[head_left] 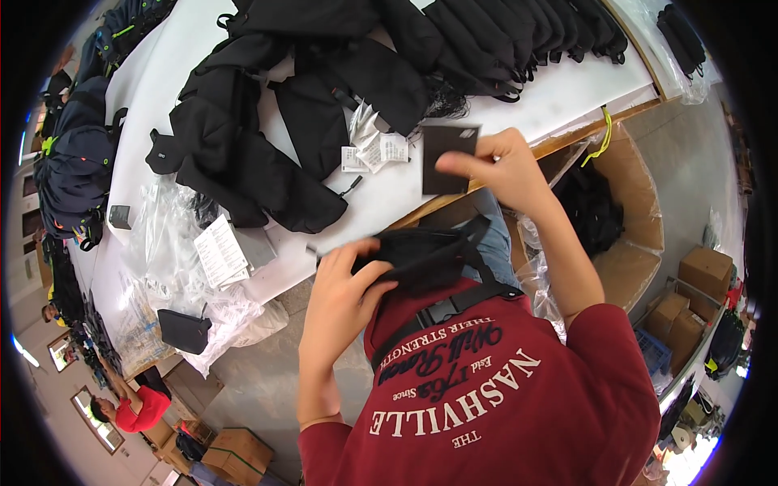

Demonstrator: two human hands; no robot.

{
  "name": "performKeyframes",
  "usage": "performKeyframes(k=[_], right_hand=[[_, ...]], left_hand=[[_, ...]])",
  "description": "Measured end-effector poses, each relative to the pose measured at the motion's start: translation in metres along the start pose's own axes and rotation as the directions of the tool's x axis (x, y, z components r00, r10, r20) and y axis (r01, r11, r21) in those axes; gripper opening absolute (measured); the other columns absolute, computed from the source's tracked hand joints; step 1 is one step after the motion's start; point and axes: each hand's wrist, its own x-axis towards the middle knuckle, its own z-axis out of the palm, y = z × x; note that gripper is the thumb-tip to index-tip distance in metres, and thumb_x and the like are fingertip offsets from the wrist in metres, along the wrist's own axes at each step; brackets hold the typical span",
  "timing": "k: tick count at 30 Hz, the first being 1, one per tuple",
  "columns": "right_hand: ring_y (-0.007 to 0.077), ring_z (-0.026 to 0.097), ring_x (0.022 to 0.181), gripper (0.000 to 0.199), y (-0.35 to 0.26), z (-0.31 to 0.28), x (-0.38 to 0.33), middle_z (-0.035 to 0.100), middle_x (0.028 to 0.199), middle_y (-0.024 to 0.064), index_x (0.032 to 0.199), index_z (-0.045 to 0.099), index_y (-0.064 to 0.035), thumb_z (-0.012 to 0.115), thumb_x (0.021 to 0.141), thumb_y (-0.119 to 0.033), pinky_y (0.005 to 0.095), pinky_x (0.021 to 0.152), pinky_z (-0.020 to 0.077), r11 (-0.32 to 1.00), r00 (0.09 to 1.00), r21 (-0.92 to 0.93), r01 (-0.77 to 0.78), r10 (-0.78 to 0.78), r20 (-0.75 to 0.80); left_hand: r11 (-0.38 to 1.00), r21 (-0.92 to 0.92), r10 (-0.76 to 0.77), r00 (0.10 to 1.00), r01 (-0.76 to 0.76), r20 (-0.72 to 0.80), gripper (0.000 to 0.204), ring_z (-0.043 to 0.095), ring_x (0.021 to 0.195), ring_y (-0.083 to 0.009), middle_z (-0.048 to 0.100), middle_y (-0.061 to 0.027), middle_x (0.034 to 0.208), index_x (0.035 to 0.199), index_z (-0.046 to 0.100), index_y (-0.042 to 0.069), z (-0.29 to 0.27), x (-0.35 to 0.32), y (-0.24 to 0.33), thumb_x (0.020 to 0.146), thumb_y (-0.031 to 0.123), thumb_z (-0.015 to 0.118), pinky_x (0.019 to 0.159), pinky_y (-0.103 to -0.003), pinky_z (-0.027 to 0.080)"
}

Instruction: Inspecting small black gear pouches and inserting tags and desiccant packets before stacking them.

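**Card in one hand, black pouch in the other**

The left hand (pixel 344 296) is closed around a small black pouch (pixel 417 257), held against the chest just above the red shirt (pixel 502 397), with its black strap (pixel 442 309) and buckle trailing down over the shirt front. The right hand (pixel 498 166) pinches a dark rectangular card (pixel 446 158) by its right edge, raised over the near edge of the white tabletop (pixel 559 97).

To handle this well, the pouch wants a firm grip near its opening, with the thumb spreading the fabric so the mouth stays open and faces the card. The card is best kept pinched at one edge only, leaving the rest free, and brought in flat and square to the pouch instead of at a slant, so its corners do not catch. The dangling strap could get in the way and is better kept below the pouch.

The pouch's long axis runs roughly left to right across the picture, rising slightly toward the right. I cannot tell which side its opening faces. The card stands nearly upright in the view, long axis vertical, its face toward the camera.

On the tabletop lie rows of black bags (pixel 267 154), white paper tags (pixel 373 150) and clear plastic wrappers (pixel 174 243). An open cardboard box (pixel 640 211) sits to the right.
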Motion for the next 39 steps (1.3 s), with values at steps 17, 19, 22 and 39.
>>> performKeyframes(k=[17,19,22,39], right_hand=[[0.0266,0.059,0.052,0.037,-0.007,0.007,-0.045,0.06,0.056,0.0093,0.08,0.072,-0.0089,0.073,0.072,-0.045,0.0329,0.052,0.0449,0.784,0.764,-0.394,0.48,-0.151,0.628],[0.0281,0.06,0.055,0.037,-0.01,0.007,-0.047,0.06,0.056,0.0106,0.08,0.072,-0.0085,0.071,0.073,-0.045,0.034,0.055,0.0465,0.802,0.755,-0.395,0.449,-0.105,0.647],[0.0295,0.061,0.058,0.036,-0.008,0.007,-0.05,0.06,0.056,0.0115,0.08,0.072,-0.0083,0.07,0.074,-0.044,0.035,0.058,0.048,0.817,0.748,-0.39,0.425,-0.074,0.66],[0.0159,0.056,0.059,0.028,0.015,0.012,-0.04,0.057,0.058,-0.0021,0.093,0.071,-0.0154,0.073,0.065,-0.02,0.0308,0.06,0.0423,0.484,0.751,-0.575,0.66,-0.446,0.486]], left_hand=[[0.903,-0.423,0.181,0.957,-0.07,0.227,0.019,0.057,0.065,-0.0231,0.06,-0.0077,0.069,0.082,0.064,0.003,0.007,0.056,-0.02,0.084,0.022,0.065,0.068,-0.032,0.045],[0.912,-0.409,0.013,0.998,-0.034,-0.055,0.021,0.058,0.067,-0.0201,0.061,-0.0097,0.073,0.085,0.063,0.001,0.017,0.08,-0.037,0.084,0.022,0.065,0.064,-0.031,0.045],[0.999,0.026,-0.013,0.938,0.023,-0.346,0.027,0.054,0.079,-0.0269,0.053,-0.0093,0.086,0.088,0.056,0.005,0.035,0.112,-0.065,0.075,0.022,0.073,0.07,-0.036,0.044],[0.997,0.015,-0.07,0.94,0.079,-0.334,0.024,0.055,0.081,-0.0266,0.056,-0.0094,0.086,0.088,0.058,0.004,0.038,0.114,-0.088,0.071,0.012,0.073,0.073,-0.037,0.044]])
